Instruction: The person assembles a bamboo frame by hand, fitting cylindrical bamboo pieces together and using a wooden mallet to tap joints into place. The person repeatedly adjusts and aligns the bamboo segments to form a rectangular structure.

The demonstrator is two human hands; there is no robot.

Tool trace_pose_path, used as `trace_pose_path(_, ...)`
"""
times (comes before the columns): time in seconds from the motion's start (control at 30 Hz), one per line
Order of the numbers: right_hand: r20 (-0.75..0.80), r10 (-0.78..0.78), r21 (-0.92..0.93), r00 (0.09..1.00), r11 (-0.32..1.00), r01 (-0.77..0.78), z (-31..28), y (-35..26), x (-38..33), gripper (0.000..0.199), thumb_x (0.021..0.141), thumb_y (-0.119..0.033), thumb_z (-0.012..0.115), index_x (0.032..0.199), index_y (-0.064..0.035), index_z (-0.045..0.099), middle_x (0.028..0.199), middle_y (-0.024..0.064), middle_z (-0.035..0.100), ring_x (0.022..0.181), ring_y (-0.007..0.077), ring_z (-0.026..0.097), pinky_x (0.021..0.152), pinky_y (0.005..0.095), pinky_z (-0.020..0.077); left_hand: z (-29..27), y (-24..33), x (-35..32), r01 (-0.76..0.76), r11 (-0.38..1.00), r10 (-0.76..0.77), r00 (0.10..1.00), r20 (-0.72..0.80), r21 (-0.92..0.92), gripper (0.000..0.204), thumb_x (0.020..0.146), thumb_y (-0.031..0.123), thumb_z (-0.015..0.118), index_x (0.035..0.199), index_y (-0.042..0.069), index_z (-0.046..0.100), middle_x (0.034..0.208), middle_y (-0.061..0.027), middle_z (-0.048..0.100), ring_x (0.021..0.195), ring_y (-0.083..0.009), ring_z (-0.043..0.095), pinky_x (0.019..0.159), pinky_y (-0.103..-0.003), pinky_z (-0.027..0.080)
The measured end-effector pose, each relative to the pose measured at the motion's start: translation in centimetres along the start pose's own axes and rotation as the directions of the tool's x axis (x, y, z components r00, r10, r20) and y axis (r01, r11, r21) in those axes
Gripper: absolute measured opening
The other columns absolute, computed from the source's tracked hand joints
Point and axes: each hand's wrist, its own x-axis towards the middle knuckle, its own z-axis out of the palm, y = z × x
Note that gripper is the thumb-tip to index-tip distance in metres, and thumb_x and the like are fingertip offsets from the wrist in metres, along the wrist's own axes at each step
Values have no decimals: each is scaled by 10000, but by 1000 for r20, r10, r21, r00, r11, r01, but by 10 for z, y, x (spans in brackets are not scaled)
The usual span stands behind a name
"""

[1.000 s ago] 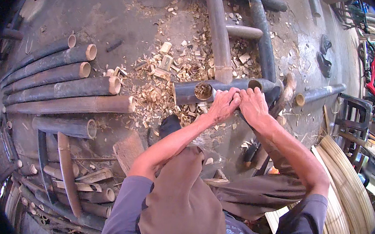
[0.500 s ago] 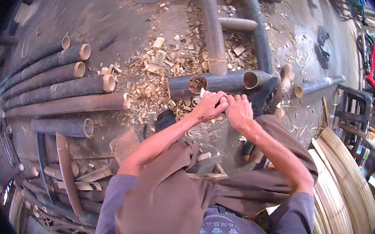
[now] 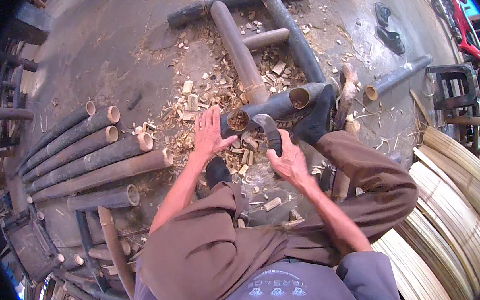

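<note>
A curved knife [image 3: 273,136] was gripped at frame centre by the right hand [image 3: 291,160], earlier seen beside the left hand [image 3: 209,136]. The latter was spread open near the dark bamboo tube [image 3: 276,106], just above centre.

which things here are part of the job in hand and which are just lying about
Apparently part of the job:
- curved knife, held in the right hand
- dark bamboo tube with round holes, left hand at its near end

Apparently just lying about:
- row of bamboo tubes
- split strips
- dark footwear
- lone tube
</note>
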Motion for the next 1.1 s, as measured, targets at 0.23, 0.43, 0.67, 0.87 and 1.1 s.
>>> trace_pose_path(0.23,317,324,891,891,221,-398,121,-7,1,325,967,-323,568,1142,-81,439,662,71,542,510,188,583,453,355,527,12,-14,6,62,998,-49,942,333,-29,1060,610,461,852,1436,32,343,1347,-137,490,1251,-334,462,1009,-503,391)
trace_pose_path(0.43,317,423,891,849,173,-420,148,-18,11,390,954,-336,576,1163,-37,436,728,98,554,535,203,595,452,340,514,11,-16,4,100,995,-83,922,378,-25,995,643,467,828,1426,76,354,1365,-114,476,1260,-338,459,1007,-542,383)
trace_pose_path(0.67,18,378,861,925,465,-207,162,23,15,360,952,-314,587,1133,-21,485,813,89,587,586,173,601,480,342,512,2,-25,34,175,966,-58,864,500,-192,629,871,528,598,1324,105,492,1256,-138,572,1150,-341,551,969,-499,426)
trace_pose_path(0.87,-107,430,590,896,753,-291,91,90,-6,390,905,-352,633,1109,-29,555,851,92,622,654,198,621,586,345,512,6,-10,78,-190,971,221,946,239,-146,303,874,358,639,921,61,602,956,-150,650,874,-359,629,739,-469,492)
trace_pose_path(1.1,-205,343,178,917,934,-310,87,134,-18,519,854,-448,654,1121,-9,584,947,209,675,884,350,663,805,440,501,8,-25,89,207,709,-362,927,-96,-674,282,938,240,554,1173,93,605,1112,-165,659,1023,-353,633,850,-422,503)
